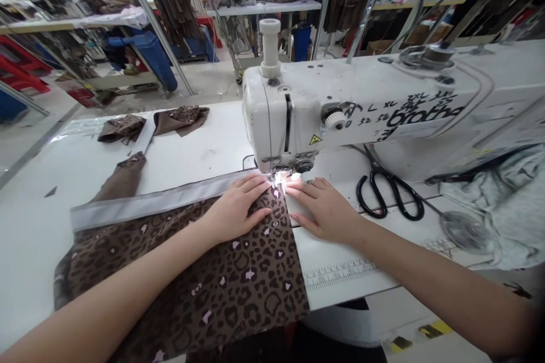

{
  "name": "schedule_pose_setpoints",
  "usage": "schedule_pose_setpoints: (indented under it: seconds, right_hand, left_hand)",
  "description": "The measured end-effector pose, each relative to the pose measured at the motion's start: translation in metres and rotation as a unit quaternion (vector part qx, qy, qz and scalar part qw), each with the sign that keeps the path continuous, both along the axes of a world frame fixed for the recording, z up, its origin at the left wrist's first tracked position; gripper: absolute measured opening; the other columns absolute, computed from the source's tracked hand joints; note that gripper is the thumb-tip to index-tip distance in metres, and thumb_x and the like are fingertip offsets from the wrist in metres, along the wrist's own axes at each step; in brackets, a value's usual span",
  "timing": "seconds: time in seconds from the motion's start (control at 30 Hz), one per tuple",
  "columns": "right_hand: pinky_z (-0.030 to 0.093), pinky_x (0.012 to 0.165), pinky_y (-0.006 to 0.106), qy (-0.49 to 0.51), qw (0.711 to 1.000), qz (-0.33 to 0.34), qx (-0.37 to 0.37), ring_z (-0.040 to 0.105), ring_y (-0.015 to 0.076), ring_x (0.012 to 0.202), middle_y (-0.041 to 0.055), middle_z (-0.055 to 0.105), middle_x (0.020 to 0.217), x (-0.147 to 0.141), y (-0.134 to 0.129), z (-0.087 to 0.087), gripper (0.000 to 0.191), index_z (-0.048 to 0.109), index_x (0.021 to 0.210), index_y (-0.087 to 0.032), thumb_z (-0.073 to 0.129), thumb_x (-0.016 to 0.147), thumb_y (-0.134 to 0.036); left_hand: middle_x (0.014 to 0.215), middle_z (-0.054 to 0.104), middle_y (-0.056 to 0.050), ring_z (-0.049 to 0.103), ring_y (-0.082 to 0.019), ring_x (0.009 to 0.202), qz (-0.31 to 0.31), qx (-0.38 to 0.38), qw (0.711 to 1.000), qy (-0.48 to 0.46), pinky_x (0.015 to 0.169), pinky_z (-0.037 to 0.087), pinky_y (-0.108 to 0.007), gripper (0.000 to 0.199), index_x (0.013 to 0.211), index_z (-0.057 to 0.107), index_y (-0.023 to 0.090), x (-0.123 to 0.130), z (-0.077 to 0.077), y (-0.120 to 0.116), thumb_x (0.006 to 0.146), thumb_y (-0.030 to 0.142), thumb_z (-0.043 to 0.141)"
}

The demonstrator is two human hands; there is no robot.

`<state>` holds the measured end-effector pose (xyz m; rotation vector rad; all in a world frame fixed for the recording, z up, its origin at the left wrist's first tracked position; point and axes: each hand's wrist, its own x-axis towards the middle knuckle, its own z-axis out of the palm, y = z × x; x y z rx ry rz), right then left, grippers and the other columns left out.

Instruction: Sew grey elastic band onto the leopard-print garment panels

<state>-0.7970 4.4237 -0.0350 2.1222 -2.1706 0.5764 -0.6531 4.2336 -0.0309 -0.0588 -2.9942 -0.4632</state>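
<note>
Brown leopard-print fabric [230, 289] lies under left hand [237, 209], right hand [323, 210] beside.

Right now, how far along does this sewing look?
Done: a pale grey band already lies along the brown leopard-print fabric. In hand: the left hand presses that fabric beside the white Brother sewing machine, the right hand flat nearby. Left: two brown leopard-print pieces lie on the white table; how much band is stitched cannot be seen.
</note>
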Motion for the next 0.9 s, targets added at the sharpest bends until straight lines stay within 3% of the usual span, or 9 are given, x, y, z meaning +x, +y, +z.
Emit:
schedule_pose_setpoints:
  seconds: [0.23, 0.33, 0.43, 0.57, 0.67, 0.73, 0.8, 0.9]
  right_hand:
    - [0.039, 0.093, 0.04, 0.0, 0.999, -0.04, -0.02, 0.049, 0.0244, 0.103, 0.0116, 0.057, 0.109, -0.004, 0.002, 0.001, 0.031, 0.05, 0.116, -0.013, 0.044, 0.088, -0.026]
    - [0.042, 0.09, 0.038, 0.007, 0.997, -0.077, -0.03, 0.05, 0.0243, 0.103, 0.0124, 0.058, 0.106, -0.01, 0.018, 0.009, 0.028, 0.052, 0.111, -0.012, 0.042, 0.089, -0.025]
    - [0.045, 0.082, 0.035, 0.006, 0.983, -0.181, -0.026, 0.053, 0.0237, 0.096, 0.0109, 0.058, 0.1, -0.026, 0.054, 0.013, 0.024, 0.055, 0.103, -0.015, 0.041, 0.089, -0.028]
    - [0.046, 0.075, 0.038, 0.072, 0.937, -0.341, 0.018, 0.056, 0.0281, 0.087, 0.0136, 0.056, 0.092, -0.052, 0.109, 0.002, 0.032, 0.052, 0.101, -0.011, 0.044, 0.085, -0.038]
    - [0.044, 0.077, 0.04, 0.11, 0.916, -0.38, 0.07, 0.054, 0.0319, 0.09, 0.0172, 0.056, 0.091, -0.064, 0.128, -0.009, 0.039, 0.051, 0.101, -0.007, 0.046, 0.081, -0.04]
    - [0.043, 0.078, 0.04, 0.109, 0.909, -0.388, 0.106, 0.053, 0.0328, 0.092, 0.018, 0.056, 0.09, -0.067, 0.128, -0.012, 0.037, 0.051, 0.099, -0.007, 0.049, 0.078, -0.038]
    - [0.043, 0.074, 0.038, 0.082, 0.898, -0.406, 0.15, 0.055, 0.0323, 0.088, 0.0172, 0.057, 0.087, -0.069, 0.122, -0.009, 0.032, 0.051, 0.095, -0.01, 0.051, 0.075, -0.035]
    - [0.041, 0.06, 0.033, -0.002, 0.867, -0.445, 0.225, 0.057, 0.0293, 0.077, 0.015, 0.058, 0.083, -0.077, 0.111, 0.002, 0.026, 0.05, 0.088, -0.013, 0.05, 0.073, -0.035]
  left_hand:
    - [0.136, 0.042, -0.008, 0.031, -0.025, 0.128, 0.011, -0.006, 1.0, 0.002, 0.108, 0.027, -0.041, 0.05, 0.128, 0.044, 0.016, -0.003, -0.002, -0.002, 0.086, 0.043, 0.042]
    - [0.136, 0.041, -0.008, 0.03, -0.025, 0.128, 0.012, -0.008, 1.0, -0.002, 0.108, 0.026, -0.041, 0.051, 0.129, 0.043, 0.016, -0.002, -0.003, -0.001, 0.087, 0.044, 0.041]
    - [0.138, 0.039, -0.009, 0.028, -0.025, 0.13, 0.009, -0.005, 1.0, -0.008, 0.109, 0.025, -0.041, 0.053, 0.131, 0.041, 0.015, 0.002, -0.002, 0.001, 0.087, 0.044, 0.041]
    - [0.138, 0.04, -0.008, 0.031, -0.026, 0.128, 0.001, 0.026, 0.999, -0.032, 0.107, 0.027, -0.04, 0.05, 0.129, 0.044, 0.016, -0.003, 0.009, -0.002, 0.086, 0.043, 0.041]
    - [0.116, 0.058, -0.007, 0.053, -0.022, 0.106, 0.097, 0.068, 0.992, -0.049, 0.093, 0.042, -0.035, 0.035, 0.107, 0.06, 0.017, -0.022, 0.018, -0.01, 0.089, 0.033, 0.035]
    - [0.105, 0.061, -0.009, 0.056, -0.021, 0.098, 0.188, 0.068, 0.979, -0.032, 0.086, 0.045, -0.033, 0.03, 0.098, 0.061, 0.014, -0.039, 0.017, -0.015, 0.087, 0.022, 0.034]
    - [0.112, 0.056, -0.014, 0.048, -0.026, 0.109, 0.239, 0.047, 0.97, -0.005, 0.09, 0.041, -0.039, 0.028, 0.104, 0.057, 0.01, -0.054, 0.01, -0.017, 0.082, 0.017, 0.039]
    - [0.128, 0.042, -0.02, 0.028, -0.035, 0.126, 0.269, 0.022, 0.963, 0.021, 0.099, 0.029, -0.051, 0.036, 0.112, 0.05, 0.007, -0.064, -0.006, -0.015, 0.078, 0.02, 0.047]
